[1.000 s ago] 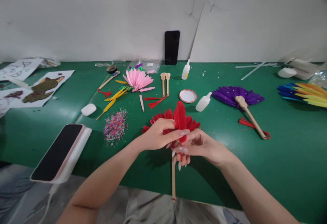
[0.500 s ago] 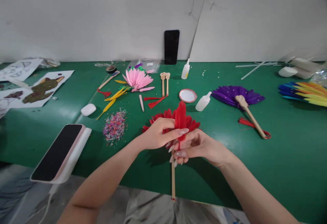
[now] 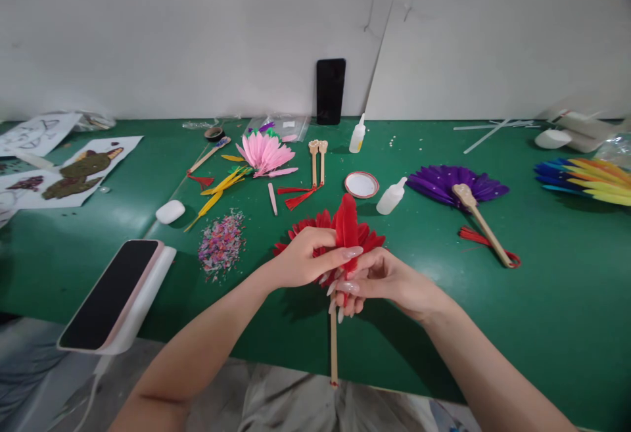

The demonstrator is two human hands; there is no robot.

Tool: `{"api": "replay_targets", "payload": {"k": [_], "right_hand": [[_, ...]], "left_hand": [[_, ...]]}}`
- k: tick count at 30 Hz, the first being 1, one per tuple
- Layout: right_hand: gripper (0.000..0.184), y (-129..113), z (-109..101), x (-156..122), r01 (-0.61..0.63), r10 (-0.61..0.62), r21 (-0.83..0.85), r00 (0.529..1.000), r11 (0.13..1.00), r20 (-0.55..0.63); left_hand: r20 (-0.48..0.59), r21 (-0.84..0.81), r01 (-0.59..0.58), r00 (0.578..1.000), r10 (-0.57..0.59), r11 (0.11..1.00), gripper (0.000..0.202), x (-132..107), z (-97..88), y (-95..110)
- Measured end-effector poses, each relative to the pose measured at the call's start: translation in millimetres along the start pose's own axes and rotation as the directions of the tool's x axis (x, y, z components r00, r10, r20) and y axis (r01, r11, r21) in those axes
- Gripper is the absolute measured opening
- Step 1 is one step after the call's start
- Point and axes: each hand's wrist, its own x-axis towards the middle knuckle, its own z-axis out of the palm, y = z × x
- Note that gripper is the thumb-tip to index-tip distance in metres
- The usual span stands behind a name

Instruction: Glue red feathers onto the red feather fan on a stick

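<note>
Between my two hands a red feather [image 3: 348, 221] stands upright. My left hand [image 3: 310, 258] pinches its middle between thumb and fingers. Lower down, my right hand [image 3: 382, 281] is closed with thumb and fingertips at the feather's base. Behind and beneath both hands lies a red feather fan [image 3: 300, 228], partly hidden by them. Its wooden handle [image 3: 334, 346] points toward me, past the table's front edge. A squeeze bottle [image 3: 392, 196] and a white round lid with a red rim [image 3: 361, 185] are just beyond my right hand.
Left of the fan are a pile of coloured bits [image 3: 221, 244], yellow feathers [image 3: 219, 192] and pink feathers [image 3: 266, 154]. A purple feather fan [image 3: 453, 185] lies to the right. One phone [image 3: 330, 91] leans on the wall; another phone [image 3: 111, 294] is at front left.
My right thumb has shifted slightly up along the feather's base. Otherwise both hands keep their hold, and the things on the table stay where they were.
</note>
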Motion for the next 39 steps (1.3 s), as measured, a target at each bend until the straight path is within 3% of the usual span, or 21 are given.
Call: {"api": "replay_targets", "payload": {"k": [14, 21, 24, 31, 39], "right_hand": [[0.013, -1.0, 3.6, 0.5, -0.053, 0.054, 0.046, 0.998, 0.998, -0.015], [0.022, 1.0, -1.3, -0.8, -0.018, 0.012, 0.076, 0.997, 0.997, 0.072], [0.020, 2.7, -1.7, -0.5, -0.002, 0.000, 0.063, 0.999, 0.998, 0.044], [0.015, 2.8, -0.2, -0.1, -0.012, 0.012, 0.006, 1.000, 1.000, -0.013], [0.014, 0.9, -0.3, 0.5, 0.004, -0.004, -0.034, 1.000, 0.999, 0.014]], "left_hand": [[0.010, 0.001, 0.003, 1.000, -0.003, 1.000, 0.037, -0.2, 0.7, -1.2], [-0.011, -0.087, 0.023, 1.000, -0.024, 0.996, 0.034, 0.1, 0.4, -1.9], [-0.001, -0.113, 0.012, 1.000, -0.012, 0.994, 0.033, -0.2, 1.1, -1.9], [-0.004, -0.085, 0.028, 1.000, -0.029, 0.996, 0.036, -0.1, 1.6, -1.2], [-0.044, -0.025, 0.032, 0.998, -0.033, 0.999, 0.038, 0.3, 0.9, -0.3]]}}
